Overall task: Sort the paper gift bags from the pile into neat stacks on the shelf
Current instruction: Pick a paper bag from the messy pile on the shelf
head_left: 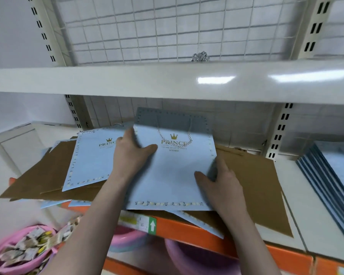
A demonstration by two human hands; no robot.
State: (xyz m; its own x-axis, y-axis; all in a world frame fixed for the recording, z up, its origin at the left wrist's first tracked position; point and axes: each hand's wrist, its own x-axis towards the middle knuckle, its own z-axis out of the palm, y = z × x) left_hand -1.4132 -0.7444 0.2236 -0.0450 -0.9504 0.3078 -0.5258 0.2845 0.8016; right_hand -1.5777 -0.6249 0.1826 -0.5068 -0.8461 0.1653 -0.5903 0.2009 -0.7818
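On the shelf, at the centre of the view, a light blue gift bag with a crown and gold lettering lies flat atop the loose pile of brown and blue bags. Both hands hold it: the left hand grips its edge at about 10 o'clock, thumb on top and fingers curled behind, and the right hand pinches the edge at about 4 o'clock, thumb on the face. A second blue bag lies at 9 o'clock, and a neat stack of blue bags sits at 3 o'clock, well apart. By my judgement the step in hand is picking one bag off the pile; next it must be lifted clear, carried toward 3 o'clock and squared onto that stack.
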